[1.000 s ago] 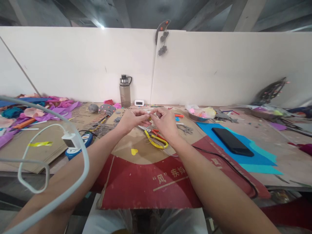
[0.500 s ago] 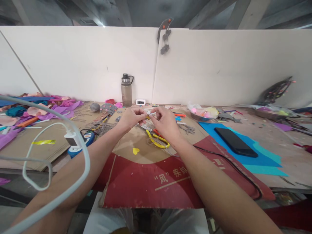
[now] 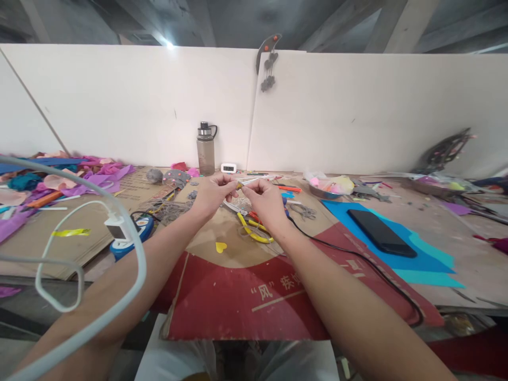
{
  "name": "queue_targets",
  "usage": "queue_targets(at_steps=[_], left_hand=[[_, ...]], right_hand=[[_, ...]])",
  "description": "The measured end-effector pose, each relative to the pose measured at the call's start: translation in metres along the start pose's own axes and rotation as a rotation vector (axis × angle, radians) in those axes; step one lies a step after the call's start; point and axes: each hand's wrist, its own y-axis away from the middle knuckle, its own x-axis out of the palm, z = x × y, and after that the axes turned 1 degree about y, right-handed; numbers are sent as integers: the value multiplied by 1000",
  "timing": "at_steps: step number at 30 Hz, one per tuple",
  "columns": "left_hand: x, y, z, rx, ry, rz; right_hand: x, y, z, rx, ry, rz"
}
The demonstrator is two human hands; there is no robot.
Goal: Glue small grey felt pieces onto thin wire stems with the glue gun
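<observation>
My left hand (image 3: 216, 194) and my right hand (image 3: 265, 202) meet over the cardboard, fingertips almost touching. Between them is a small yellowish piece (image 3: 239, 186), too small to name, pinched by my left thumb and fingers. The fingers of my right hand are pressed together at its other side; whether they grip it too is hard to see. Below the hands lie yellow-handled pliers (image 3: 254, 230), partly covered by my right hand. A yellow paper heart (image 3: 220, 247) rests on the cardboard (image 3: 202, 241) nearer to me.
A water bottle (image 3: 206, 151) and a small digital clock (image 3: 228, 168) stand by the white partition. At right, a phone (image 3: 381, 233) lies on blue sheets (image 3: 428, 263). A white cable (image 3: 137, 254) loops across the left foreground. Grey yarn (image 3: 169, 209) and coloured scraps (image 3: 65, 182) lie left.
My right hand has shifted slightly left and down, its fingers now closer to the left hand's. A blue end of the black cord shows beside my right wrist. The view tilted slightly.
</observation>
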Motion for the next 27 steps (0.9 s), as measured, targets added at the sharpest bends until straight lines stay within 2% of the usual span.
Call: queue_targets(at_steps=[8, 15, 22, 27], left_hand=[[0, -1, 4, -4, 66, 33], [1, 0, 4, -13, 96, 51], [0, -1, 4, -60, 130, 89], [3, 0, 3, -48, 128, 71]], right_hand=[[2, -6, -11, 81, -147, -14], [1, -6, -6, 109, -154, -27], [-2, -5, -1, 293, -378, 44], [-2, -3, 6, 326, -422, 28]])
